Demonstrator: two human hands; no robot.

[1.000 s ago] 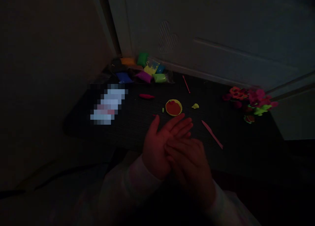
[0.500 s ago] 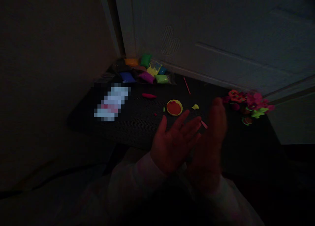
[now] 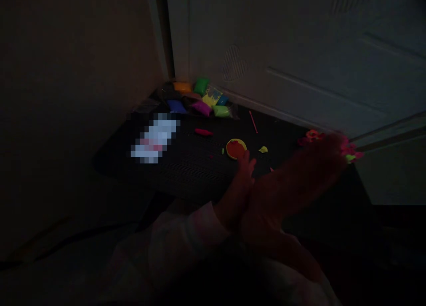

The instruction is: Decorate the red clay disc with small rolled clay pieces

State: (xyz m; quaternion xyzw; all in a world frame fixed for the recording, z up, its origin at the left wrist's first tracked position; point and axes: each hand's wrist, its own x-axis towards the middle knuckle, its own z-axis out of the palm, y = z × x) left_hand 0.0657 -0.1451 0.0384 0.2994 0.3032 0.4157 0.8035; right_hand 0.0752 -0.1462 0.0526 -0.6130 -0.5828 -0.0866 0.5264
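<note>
In very dim light, my left hand (image 3: 240,181) lies palm up over the front of a dark table (image 3: 186,168), thumb and a fingertip showing. My right hand (image 3: 294,179) lies flat across it, fingers stretched out to the right; whether anything sits between the palms is hidden. Just beyond my left thumb sits a yellow disc topped with red clay (image 3: 235,149). A small yellow clay bit (image 3: 263,149) lies to its right.
Coloured clay packets (image 3: 201,101) are heaped in the far corner by a white door (image 3: 299,70). A red clay roll (image 3: 203,132), a thin pink stick (image 3: 253,121) and a blurred-out item (image 3: 155,137) lie on the table. Pink and green clay shapes (image 3: 349,151) sit at far right.
My right hand has slid forward and rightward across my left palm, now covering the left fingers. The view has tilted slightly upward.
</note>
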